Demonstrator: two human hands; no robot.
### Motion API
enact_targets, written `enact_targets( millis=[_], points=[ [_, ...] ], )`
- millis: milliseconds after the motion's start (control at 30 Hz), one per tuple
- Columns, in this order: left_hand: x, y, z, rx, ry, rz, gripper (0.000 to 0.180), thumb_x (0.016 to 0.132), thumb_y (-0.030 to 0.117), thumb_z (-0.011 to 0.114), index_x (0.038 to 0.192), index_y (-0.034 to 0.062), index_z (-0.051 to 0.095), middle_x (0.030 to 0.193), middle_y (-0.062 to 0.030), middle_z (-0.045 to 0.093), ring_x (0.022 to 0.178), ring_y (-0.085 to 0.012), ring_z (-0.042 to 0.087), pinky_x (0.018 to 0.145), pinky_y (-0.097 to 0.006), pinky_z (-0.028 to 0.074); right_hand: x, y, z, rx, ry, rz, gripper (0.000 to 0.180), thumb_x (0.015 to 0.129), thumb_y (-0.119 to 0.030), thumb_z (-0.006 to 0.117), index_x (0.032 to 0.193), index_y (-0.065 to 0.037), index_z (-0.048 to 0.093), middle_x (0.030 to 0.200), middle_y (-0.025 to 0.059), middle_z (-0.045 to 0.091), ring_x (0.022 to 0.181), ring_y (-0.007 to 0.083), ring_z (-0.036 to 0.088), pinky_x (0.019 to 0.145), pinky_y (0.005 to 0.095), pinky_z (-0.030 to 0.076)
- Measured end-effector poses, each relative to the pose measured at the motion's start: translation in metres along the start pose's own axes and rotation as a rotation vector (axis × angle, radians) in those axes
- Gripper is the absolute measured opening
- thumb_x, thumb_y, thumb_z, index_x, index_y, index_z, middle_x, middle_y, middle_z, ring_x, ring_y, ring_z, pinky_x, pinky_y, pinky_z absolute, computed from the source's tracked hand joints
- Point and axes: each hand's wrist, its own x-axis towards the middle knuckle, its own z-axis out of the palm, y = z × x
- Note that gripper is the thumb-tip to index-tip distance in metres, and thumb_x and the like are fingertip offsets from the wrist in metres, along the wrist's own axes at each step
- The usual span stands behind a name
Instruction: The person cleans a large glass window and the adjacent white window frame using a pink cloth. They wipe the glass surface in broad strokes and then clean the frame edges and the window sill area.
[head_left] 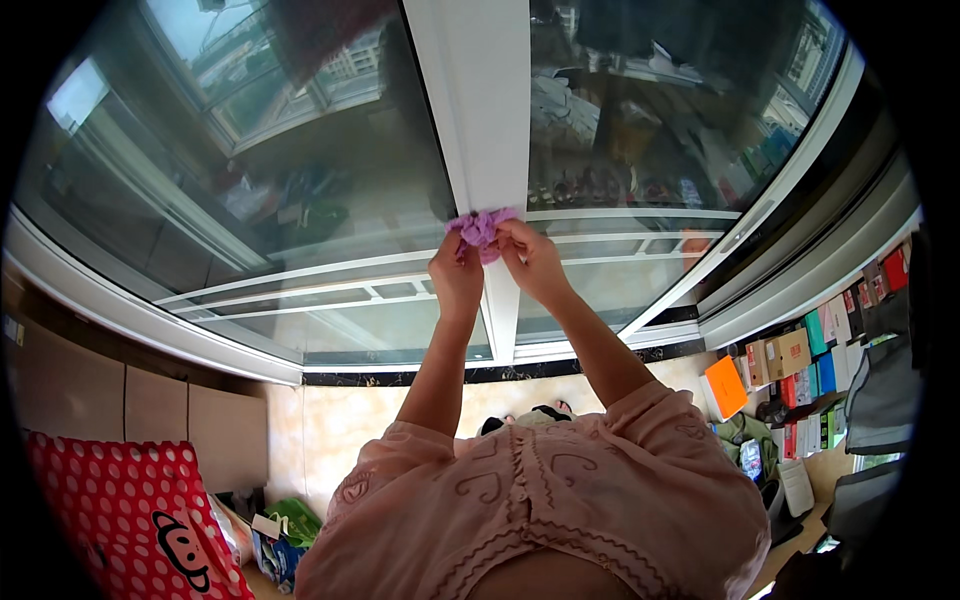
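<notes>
A crumpled purple cloth (pixel 480 229) is held between my two hands, in front of the white upright frame (pixel 490 120) of a glass sliding door. My left hand (pixel 456 276) pinches its left lower side, and my right hand (pixel 532 260) pinches its right side. The fingers of both hands are closed on the fabric. Whether the cloth touches the frame I cannot tell. Glass panes (pixel 330 190) stand on both sides of the frame, with reflections across them.
Stacked boxes (pixel 788 354) and an orange box (pixel 724 388) stand on the right. At the left are beige cabinets (pixel 225 430), a red polka-dot bag (pixel 120 500) and a green bag (pixel 296 522). A dark sill (pixel 400 379) borders the tiled floor (pixel 340 430).
</notes>
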Motion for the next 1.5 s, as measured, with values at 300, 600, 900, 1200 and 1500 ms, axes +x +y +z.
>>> enact_targets(
  millis=[300,600,900,1200,1500],
  points=[
    [0.053,0.095,-0.005,-0.113,0.068,0.374,0.016,0.088,0.012,0.061,0.101,0.0031,0.061,0.094,-0.0125,0.067,0.078,-0.0187,0.067,0.070,-0.031,0.053,0.054,-0.111,-0.021,-0.261,0.262,-0.369,0.021,0.090,-0.005,0.057,0.109,0.001,0.054,0.084,0.0037,0.059,0.076,0.0076,0.058,0.068,0.0230,0.048],
    [0.065,0.097,0.025,-0.178,0.054,0.299,0.010,0.084,0.009,0.064,0.089,0.0020,0.060,0.066,-0.0134,0.059,0.056,-0.0169,0.058,0.054,-0.028,0.046,0.077,-0.101,-0.042,-0.159,0.177,-0.130,0.015,0.092,-0.008,0.055,0.106,-0.002,0.050,0.083,0.0035,0.061,0.074,0.0064,0.056,0.065,0.0224,0.047],
    [0.002,0.018,0.035,-0.112,-0.103,0.107,0.009,0.082,0.006,0.065,0.086,0.0028,0.058,0.068,-0.0158,0.060,0.060,-0.0267,0.064,0.055,-0.031,0.048,0.017,-0.020,-0.033,-0.219,0.131,0.102,0.017,0.091,-0.009,0.055,0.106,-0.003,0.050,0.083,0.0078,0.063,0.075,0.0127,0.061,0.068,0.0272,0.050],
    [-0.010,0.022,-0.003,-0.567,-0.326,-0.334,0.016,0.086,0.014,0.067,0.090,0.0001,0.060,0.076,-0.0020,0.063,0.069,-0.0084,0.059,0.065,-0.024,0.049,-0.016,-0.019,-0.046,-0.053,0.297,0.033,0.018,0.078,-0.014,0.073,0.083,-0.004,0.059,0.092,0.0064,0.060,0.076,0.0134,0.059,0.060,0.0259,0.050],
    [0.005,0.053,-0.036,-0.650,-0.205,-0.339,0.017,0.092,0.016,0.059,0.091,-0.0011,0.058,0.081,-0.0077,0.063,0.063,-0.0138,0.063,0.059,-0.027,0.056,-0.016,-0.081,-0.060,0.019,0.284,0.285,0.019,0.084,-0.016,0.070,0.088,-0.003,0.057,0.079,0.0023,0.060,0.068,0.0066,0.056,0.057,0.0219,0.048]
  ],
)
